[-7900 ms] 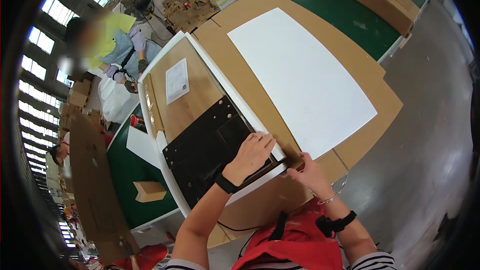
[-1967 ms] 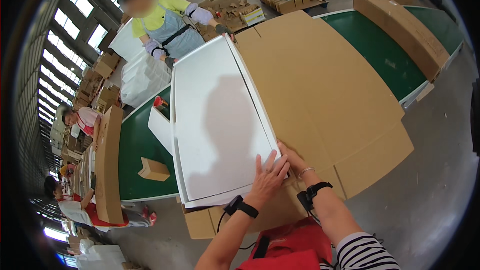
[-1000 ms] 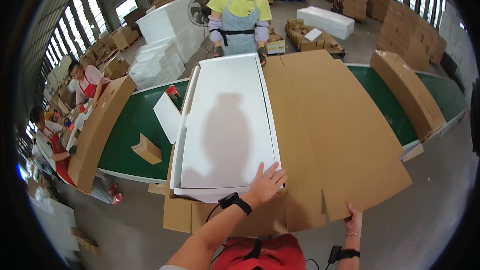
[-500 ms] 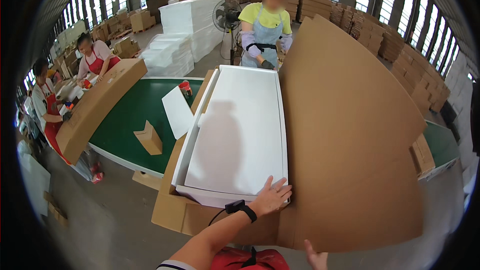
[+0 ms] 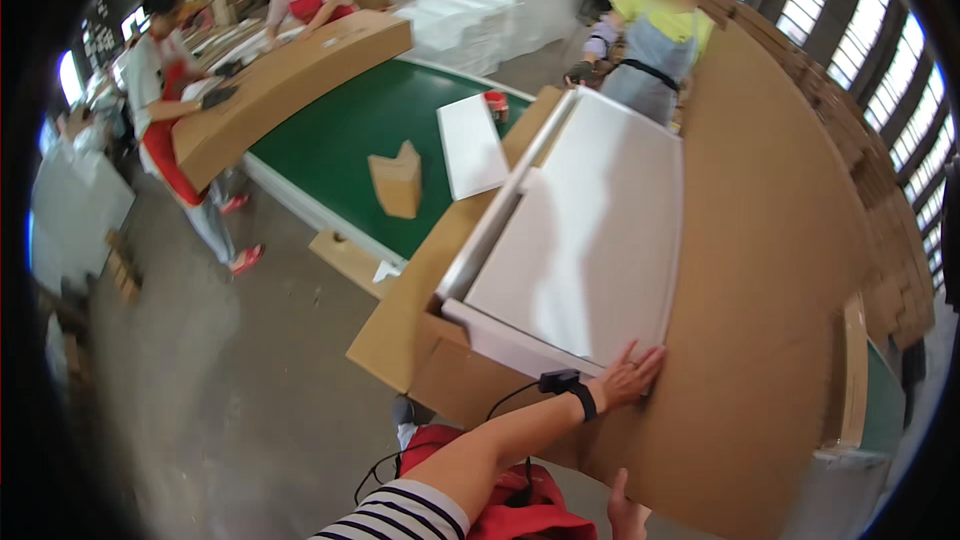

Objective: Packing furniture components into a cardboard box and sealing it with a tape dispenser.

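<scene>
A long open cardboard carton (image 5: 408,332) holds white panels and parts. My left hand (image 5: 630,377) lies with fingers apart on the near right corner of the top white panel (image 5: 560,230). A dark band and a small black device with a cable are on that wrist. On the right, a large brown carton flap (image 5: 755,270) stands raised. My right hand (image 5: 627,512) is at its lower edge, thumb on the near side, fingers hidden behind the cardboard. Along the panel's left runs a narrow white strip (image 5: 510,202).
Left of the carton is a green-topped table (image 5: 330,145) with a loose white board (image 5: 472,145), a folded cardboard piece (image 5: 397,180) and a red tin (image 5: 496,100). A co-worker (image 5: 650,50) stands at the far end. Two more people handle a long carton (image 5: 290,90).
The view has swung left, so the carton sits farther right and tilted. The far co-worker's gloved hand has come to the carton's far left corner. My hands keep their places.
</scene>
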The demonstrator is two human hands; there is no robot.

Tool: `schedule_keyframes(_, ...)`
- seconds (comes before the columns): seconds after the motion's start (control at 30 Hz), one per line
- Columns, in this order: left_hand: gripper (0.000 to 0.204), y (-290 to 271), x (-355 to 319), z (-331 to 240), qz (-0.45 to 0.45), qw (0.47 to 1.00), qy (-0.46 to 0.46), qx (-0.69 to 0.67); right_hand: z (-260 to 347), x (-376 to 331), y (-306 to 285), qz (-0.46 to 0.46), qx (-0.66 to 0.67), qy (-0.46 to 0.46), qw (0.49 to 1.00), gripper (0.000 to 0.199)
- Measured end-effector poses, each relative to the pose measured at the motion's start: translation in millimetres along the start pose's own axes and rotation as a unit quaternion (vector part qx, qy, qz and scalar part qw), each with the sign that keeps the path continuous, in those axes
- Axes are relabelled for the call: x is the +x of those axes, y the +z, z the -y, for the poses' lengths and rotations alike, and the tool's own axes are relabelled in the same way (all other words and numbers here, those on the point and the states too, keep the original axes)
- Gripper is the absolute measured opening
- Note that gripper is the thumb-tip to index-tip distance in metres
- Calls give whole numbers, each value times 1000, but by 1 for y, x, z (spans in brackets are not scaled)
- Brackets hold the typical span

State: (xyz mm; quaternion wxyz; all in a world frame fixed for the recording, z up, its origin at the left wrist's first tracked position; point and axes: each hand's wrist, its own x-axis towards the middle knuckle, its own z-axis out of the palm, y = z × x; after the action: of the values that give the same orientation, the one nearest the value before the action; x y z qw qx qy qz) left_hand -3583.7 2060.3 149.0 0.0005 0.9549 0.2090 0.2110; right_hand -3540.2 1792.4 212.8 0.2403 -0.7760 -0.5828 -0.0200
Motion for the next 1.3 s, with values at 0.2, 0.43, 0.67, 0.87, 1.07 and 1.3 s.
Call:
schedule_keyframes(0.2,66,-196,-103,63,-106,983,-133,-74,56,22,-27,24,-113,-63,991,42)
schedule_keyframes(0.43,92,-153,-254,205,-140,883,-356,-271,121,56,-6,148,-99,-85,980,78)
schedule_keyframes(0.67,50,-93,-263,226,-99,805,-302,-501,131,48,35,251,-251,-47,934,83)
schedule_keyframes(0.87,39,-103,-258,233,-184,861,-261,-395,201,133,43,326,-91,-160,927,75)
schedule_keyframes(1.07,44,-74,-269,244,-9,891,-269,-366,298,250,160,304,-118,-314,892,66)
schedule_keyframes(1.3,66,-95,-266,295,49,808,-209,-549,315,305,193,293,-66,-346,889,55)
